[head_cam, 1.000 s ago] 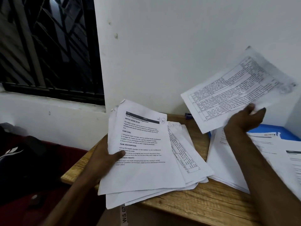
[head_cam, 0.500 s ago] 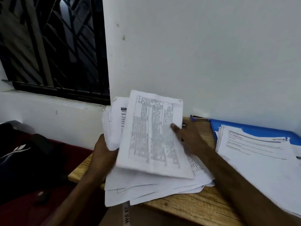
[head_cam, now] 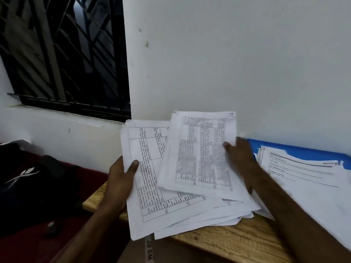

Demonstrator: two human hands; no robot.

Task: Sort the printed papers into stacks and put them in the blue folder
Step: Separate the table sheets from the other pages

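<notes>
Pale wooden plank tabletop (head_cam: 233,242), nearest, bearing all; left hand (head_cam: 118,184) clamped on loose fan of white printed sheets (head_cam: 152,186), thumb over left edge, likely steadying for sorting; right hand (head_cam: 240,158) pinching blurred table-printed top sheet (head_cam: 203,154); beyond right hand, sorted stack (head_cam: 303,173) atop flat blue plastic folder (head_cam: 296,149).

Loose sheaf of printed papers (head_cam: 182,211) fanned unevenly, edges misaligned, lower part over wooden table edge; front sheet (head_cam: 144,179) bears ruled table with sideways text; dense-table sheet (head_cam: 203,154) lies atop sheaf, tilted, print blurred; second stack of text pages (head_cam: 307,179) lies flat at right on open blue folder (head_cam: 296,150); folder against wall, blue visible along far edge only.
</notes>
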